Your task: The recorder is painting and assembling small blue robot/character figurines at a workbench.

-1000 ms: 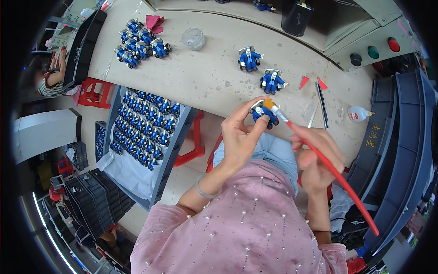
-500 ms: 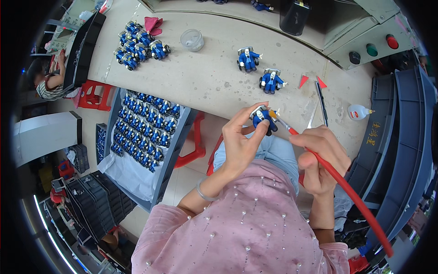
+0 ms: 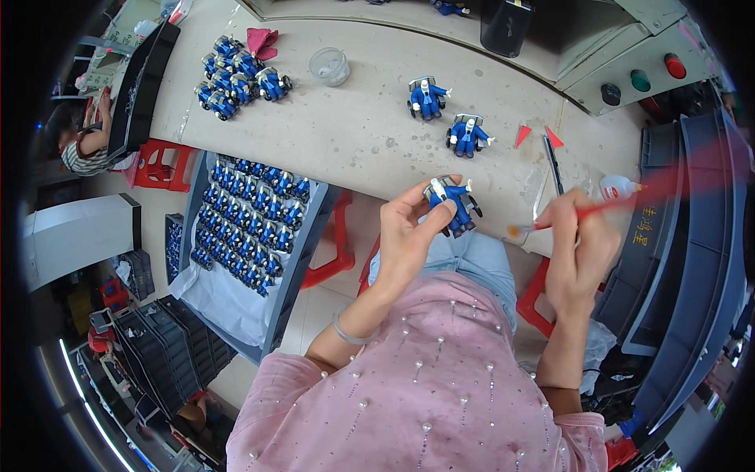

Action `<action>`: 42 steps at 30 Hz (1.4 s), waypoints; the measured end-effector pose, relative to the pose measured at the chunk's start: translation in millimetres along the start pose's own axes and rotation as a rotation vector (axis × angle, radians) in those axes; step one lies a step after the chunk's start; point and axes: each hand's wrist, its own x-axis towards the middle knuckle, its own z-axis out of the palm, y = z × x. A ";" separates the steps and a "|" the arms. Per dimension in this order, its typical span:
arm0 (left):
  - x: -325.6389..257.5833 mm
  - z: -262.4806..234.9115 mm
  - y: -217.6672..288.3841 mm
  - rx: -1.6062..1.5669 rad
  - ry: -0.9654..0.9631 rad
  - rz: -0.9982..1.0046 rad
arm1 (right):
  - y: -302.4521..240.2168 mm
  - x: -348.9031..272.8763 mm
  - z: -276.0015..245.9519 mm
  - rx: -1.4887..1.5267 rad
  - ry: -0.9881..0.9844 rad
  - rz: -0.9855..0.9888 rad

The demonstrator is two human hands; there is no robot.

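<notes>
My left hand (image 3: 410,236) is closed around a small blue-suited figurine (image 3: 456,211) seated in a wheelchair, holding it over my lap by the table's front edge. To its right, my right hand (image 3: 582,244) grips a red-handled paintbrush (image 3: 602,208), blurred by motion. The bristle end points left toward the figurine, and a gap separates the two. Two similar figurines stand on the table beyond my hands, one (image 3: 427,98) farther back and one (image 3: 469,136) nearer.
More figurines cluster at the table's left (image 3: 236,79) beside a pink cloth (image 3: 262,43) and a clear cup (image 3: 329,67). A grey tray (image 3: 271,330) holds rows of them. At right lie a black pen (image 3: 553,164), a glue bottle (image 3: 618,190) and stacked grey bins (image 3: 696,236). Someone sits far left.
The paintbrush has left the figurine; my right hand moved right and the handle swung from pointing down to pointing up and right. My left hand has turned the figurine slightly.
</notes>
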 end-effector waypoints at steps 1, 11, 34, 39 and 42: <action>0.2 -2.2 0.6 -0.074 -0.034 -0.067 | 6.1 3.0 -0.2 0.012 0.016 0.004; -0.1 4.9 4.9 -0.060 -0.095 -0.107 | 43.1 32.3 24.7 -0.452 0.116 -0.054; -13.0 20.4 -1.5 -0.192 -0.284 -0.048 | 29.1 -12.8 51.5 0.548 0.006 0.310; -14.5 23.0 -3.4 -0.190 -0.283 -0.046 | 32.6 -15.1 51.8 0.576 0.030 0.363; -13.7 23.7 -2.9 -0.195 -0.258 -0.065 | 35.7 -16.0 52.7 0.623 0.013 0.335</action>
